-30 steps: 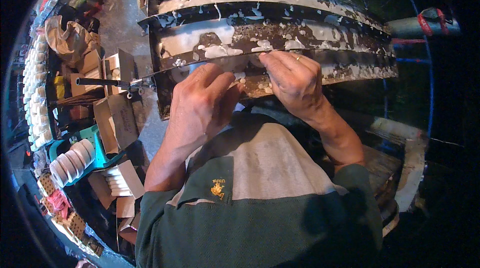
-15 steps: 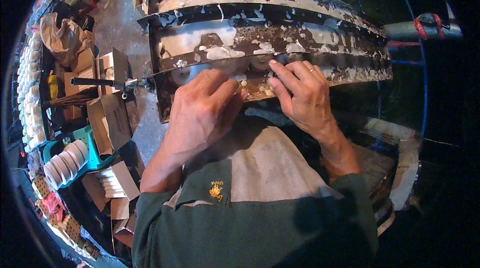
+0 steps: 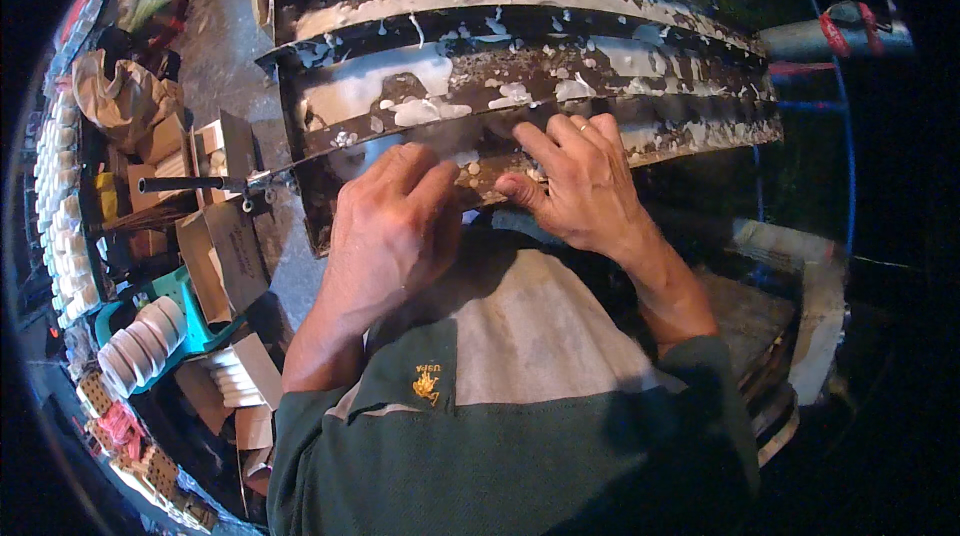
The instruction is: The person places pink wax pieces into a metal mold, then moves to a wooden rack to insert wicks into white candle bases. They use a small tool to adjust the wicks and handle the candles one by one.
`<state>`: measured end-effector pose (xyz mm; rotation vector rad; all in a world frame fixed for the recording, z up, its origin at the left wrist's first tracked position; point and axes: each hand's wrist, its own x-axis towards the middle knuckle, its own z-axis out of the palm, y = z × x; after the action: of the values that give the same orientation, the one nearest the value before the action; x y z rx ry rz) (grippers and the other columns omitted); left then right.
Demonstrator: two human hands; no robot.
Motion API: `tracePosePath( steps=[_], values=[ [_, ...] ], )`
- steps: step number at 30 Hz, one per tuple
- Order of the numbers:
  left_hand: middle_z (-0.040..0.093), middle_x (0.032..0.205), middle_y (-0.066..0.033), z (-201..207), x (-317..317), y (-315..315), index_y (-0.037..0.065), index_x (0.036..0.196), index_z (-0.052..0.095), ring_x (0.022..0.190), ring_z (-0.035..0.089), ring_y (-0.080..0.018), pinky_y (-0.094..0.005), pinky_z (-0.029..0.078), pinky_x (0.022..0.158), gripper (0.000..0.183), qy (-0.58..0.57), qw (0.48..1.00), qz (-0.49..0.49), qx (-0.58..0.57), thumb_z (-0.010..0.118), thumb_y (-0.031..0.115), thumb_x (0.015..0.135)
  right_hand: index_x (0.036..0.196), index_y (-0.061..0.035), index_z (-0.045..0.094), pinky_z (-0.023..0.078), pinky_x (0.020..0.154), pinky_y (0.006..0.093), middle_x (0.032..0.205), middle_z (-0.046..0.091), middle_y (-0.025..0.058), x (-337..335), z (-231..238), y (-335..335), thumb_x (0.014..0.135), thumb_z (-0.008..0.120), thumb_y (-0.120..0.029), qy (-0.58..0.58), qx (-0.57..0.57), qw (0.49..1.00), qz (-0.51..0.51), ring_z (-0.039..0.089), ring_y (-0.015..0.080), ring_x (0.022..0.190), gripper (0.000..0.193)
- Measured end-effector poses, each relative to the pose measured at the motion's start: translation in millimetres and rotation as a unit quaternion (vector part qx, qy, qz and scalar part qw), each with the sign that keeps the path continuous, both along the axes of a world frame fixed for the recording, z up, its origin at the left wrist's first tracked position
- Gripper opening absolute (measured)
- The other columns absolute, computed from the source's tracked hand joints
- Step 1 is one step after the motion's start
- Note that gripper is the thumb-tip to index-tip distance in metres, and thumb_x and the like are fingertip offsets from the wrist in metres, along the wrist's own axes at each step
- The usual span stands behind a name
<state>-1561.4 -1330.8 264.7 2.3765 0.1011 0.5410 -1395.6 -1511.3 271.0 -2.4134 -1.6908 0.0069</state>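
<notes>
In front of me lies a long dark metal trough-like frame (image 3: 640, 84), with several lengthwise rails and whitish, wax-like drips all over it. My left hand (image 3: 395, 206) is at the near channel, toward its left part, with the fingers curled and the fingertips hidden behind the knuckles. Just right of it, my right hand (image 3: 580, 181) reaches over the near edge, thumb apart from the bent fingers, the fingertips at the nearest rail. Pale round drips (image 3: 471, 168) show between the hands. Dim rounded shapes in the channel are too shaded to tell.
A black rod handle (image 3: 185, 183) sticks out left of the frame. Further left stand open cartons (image 3: 225, 241), one with white sticks (image 3: 235, 376), and a teal plastic stool (image 3: 205, 321) beside stacked white discs (image 3: 140, 344). A blue metal frame (image 3: 848, 156) rises at the right.
My right hand has shifted slightly left, and its thumb now stands further from the fingers. My left hand stays curled at nearly the same place. The whole view has shifted a little.
</notes>
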Motion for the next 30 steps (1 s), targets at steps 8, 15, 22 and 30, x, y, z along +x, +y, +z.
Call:
tracePosePath(
  steps=[8,15,22,30],
  values=[
    [0.066,0.097,-0.0162,6.0,-7.0,-4.6,0.000,0.105,0.070,0.086,0.067,-0.0360,-0.0450,0.056,0.072,0.034,0.013,0.998,0.020,0.060,0.071,-0.004,0.071,0.109,-0.0059,0.077,0.048,0.087,0.0430,0.099,0.071,0.0109,23.8,21.6,-42.4,0.083,0.080,-0.014,0.097,0.116,0.984,-0.096,0.067,0.0305,0.095,0.027],
    [0.066,0.104,-0.0161,24.3,-11.6,-16.5,0.001,0.109,0.070,0.095,0.064,-0.0361,-0.0469,0.054,0.079,0.030,0.075,0.994,0.011,0.076,0.074,0.006,0.080,0.107,-0.0020,0.076,0.052,0.083,0.0386,0.099,0.071,0.0122,65.1,24.0,-59.2,0.082,0.081,-0.008,0.136,0.070,0.987,-0.057,0.068,0.0298,0.088,0.026],
    [0.063,0.104,-0.0149,17.9,-3.7,-31.3,0.002,0.112,0.070,0.096,0.061,-0.0337,-0.0461,0.052,0.083,0.040,0.126,0.985,0.008,0.121,0.081,0.030,0.085,0.101,0.0003,0.075,0.055,0.083,0.0396,0.099,0.073,0.0148,122.3,34.5,-98.8,0.079,0.081,-0.010,0.207,-0.032,0.974,-0.086,0.071,0.0303,0.091,0.025],
    [0.064,0.107,-0.0153,20.4,26.3,-52.6,0.001,0.112,0.071,0.100,0.061,-0.0354,-0.0464,0.050,0.087,0.036,0.114,0.985,-0.044,0.120,0.079,0.026,0.086,0.098,-0.0005,0.074,0.053,0.085,0.0402,0.094,0.072,0.0116,154.2,25.9,-102.2,0.082,0.082,-0.023,0.250,-0.074,0.965,0.029,0.068,0.0307,0.094,0.029]
  ],
)
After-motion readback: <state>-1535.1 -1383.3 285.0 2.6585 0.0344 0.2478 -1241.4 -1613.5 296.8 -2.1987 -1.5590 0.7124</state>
